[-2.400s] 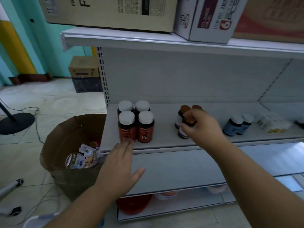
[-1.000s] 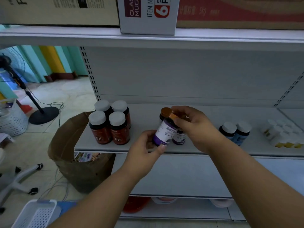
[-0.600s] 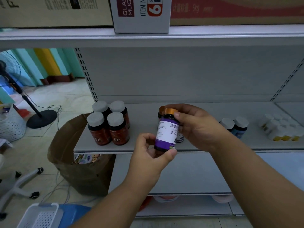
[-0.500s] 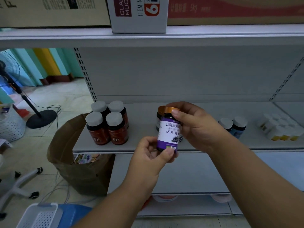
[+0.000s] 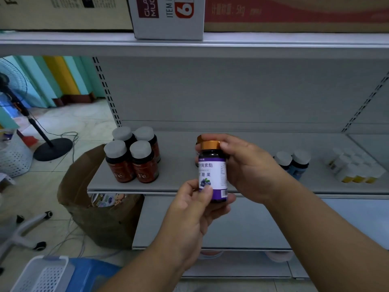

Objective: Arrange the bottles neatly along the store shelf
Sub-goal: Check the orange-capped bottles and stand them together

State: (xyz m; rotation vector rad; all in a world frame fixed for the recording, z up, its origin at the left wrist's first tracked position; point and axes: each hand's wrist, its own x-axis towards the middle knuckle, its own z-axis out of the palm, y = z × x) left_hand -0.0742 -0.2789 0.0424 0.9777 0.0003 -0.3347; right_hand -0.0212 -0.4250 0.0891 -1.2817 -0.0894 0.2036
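The purple-labelled bottle (image 5: 213, 171) stands upright, gold cap up, label facing near. The left hand (image 5: 193, 209) pinches its base; the right hand (image 5: 246, 165) grips cap and side, in front of the shelf (image 5: 179, 180).

— What sort of place is this?
— A shop. Grey metal shelves (image 5: 263, 142) with slotted uprights (image 5: 105, 89) hold bottles (image 5: 131, 159) in small groups, labels facing out.
— What else shows it?
— Cartons (image 5: 168, 15) of stock sit on the top shelf, one printed "6". A brown bag (image 5: 101, 218) of packets stands on the tiled floor (image 5: 88, 119).
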